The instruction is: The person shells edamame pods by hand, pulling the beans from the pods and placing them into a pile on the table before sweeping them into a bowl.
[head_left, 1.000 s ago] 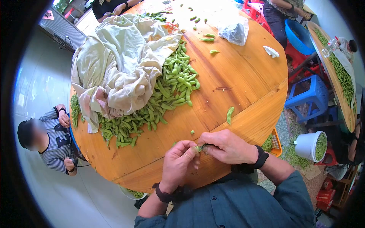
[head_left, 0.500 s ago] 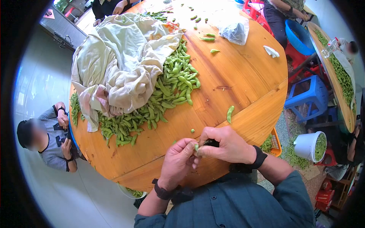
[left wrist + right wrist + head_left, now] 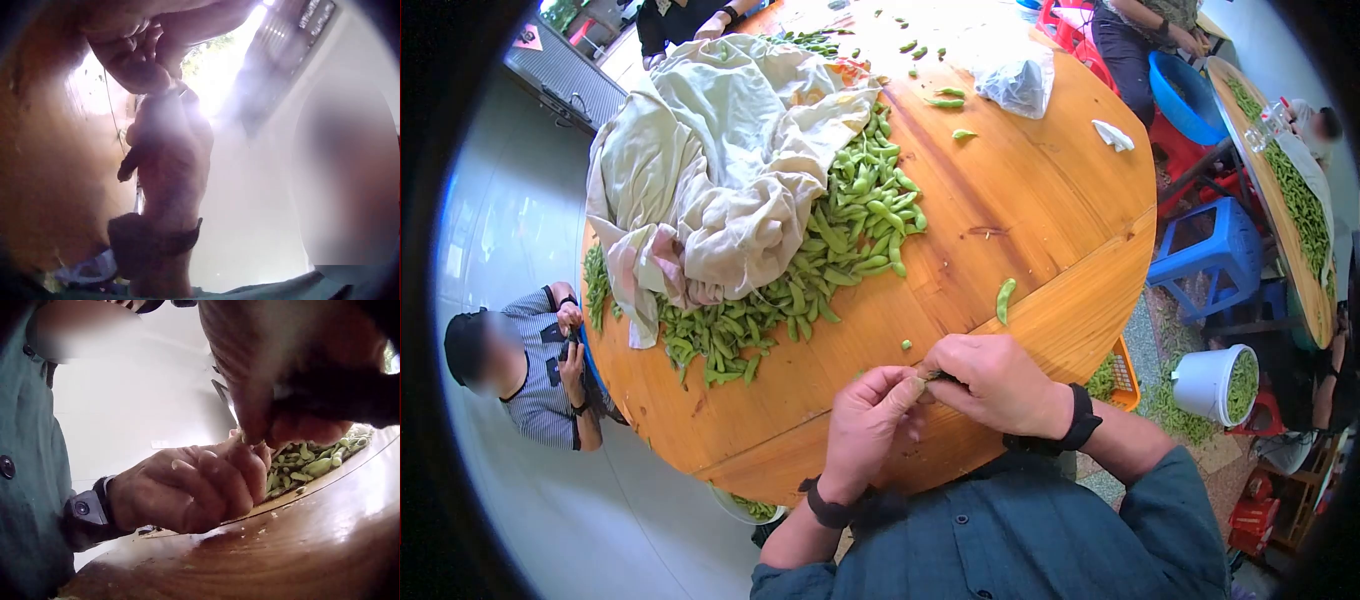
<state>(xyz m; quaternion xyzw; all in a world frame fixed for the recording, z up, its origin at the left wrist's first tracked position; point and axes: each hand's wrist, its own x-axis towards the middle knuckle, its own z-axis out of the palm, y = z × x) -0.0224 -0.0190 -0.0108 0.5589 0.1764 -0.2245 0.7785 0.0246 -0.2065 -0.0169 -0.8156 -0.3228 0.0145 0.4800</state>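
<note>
In the head view, my left hand [image 3: 868, 425] and my right hand [image 3: 1005, 388] pinch a small green pod [image 3: 919, 382] between their meeting fingertips, which mostly hide it, above the wooden table [image 3: 1040, 215]; down to my right, a white bucket [image 3: 1197, 392] and an orange basket [image 3: 1130, 378] hold green pieces. The left wrist view shows my fingertips together, the pod too obscured to make out. In the right wrist view they also meet, a pile of pods [image 3: 312, 464] beyond them.

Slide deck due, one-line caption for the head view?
Left grip and right grip meet above a round wooden table, green pods heaped beyond, partly under a crumpled cloth.
</note>
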